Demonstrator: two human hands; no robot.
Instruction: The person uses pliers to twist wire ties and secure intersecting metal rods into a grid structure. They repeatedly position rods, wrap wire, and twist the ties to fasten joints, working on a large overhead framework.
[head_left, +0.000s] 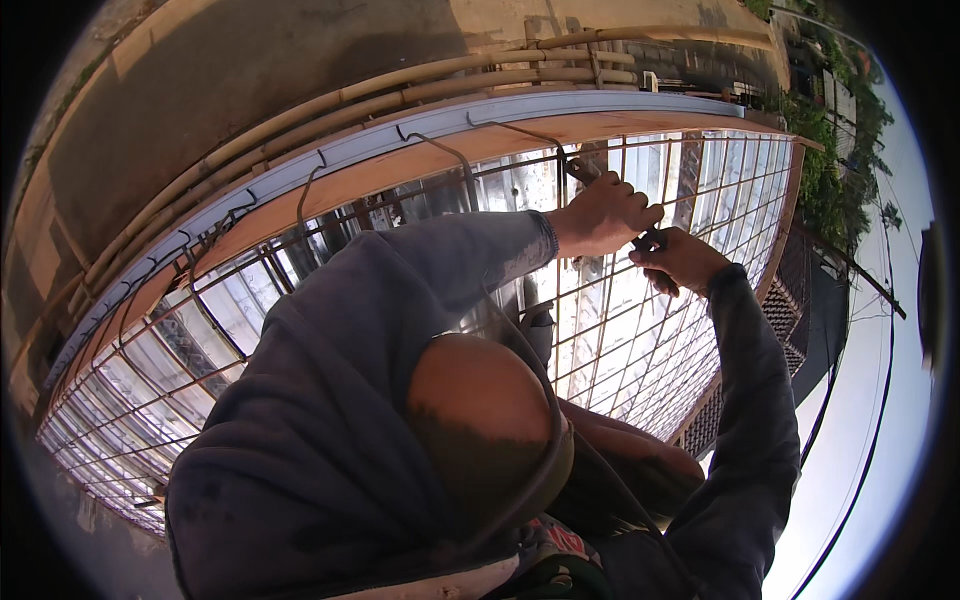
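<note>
A dark bar-shaped tool (pixel 652 240) slants across the steel mesh, and both my hands are closed on it. My left hand (pixel 603 213) wraps round its middle, nearer the board edge. At the lower end, my right hand (pixel 685 262) grips it with bent fingers. The tool's upper end (pixel 577 170) meets a dark steel rod (pixel 560 190) whose bent end (pixel 510 126) reaches over the edge; whether it is hooked on the rod I cannot tell. Rusty mesh bars (pixel 620 290) lie around and below my hands, over bright metal sheets. My left hand hides part of the tool.
A brown board (pixel 370 185) and a pale metal strip (pixel 400 128) border the mesh, with several bent rods (pixel 305 195) over them. Bamboo poles (pixel 440 70) run outside, above ground far below. My bare knee (pixel 480 390) is close in front. Cables (pixel 885 370) hang at right.
</note>
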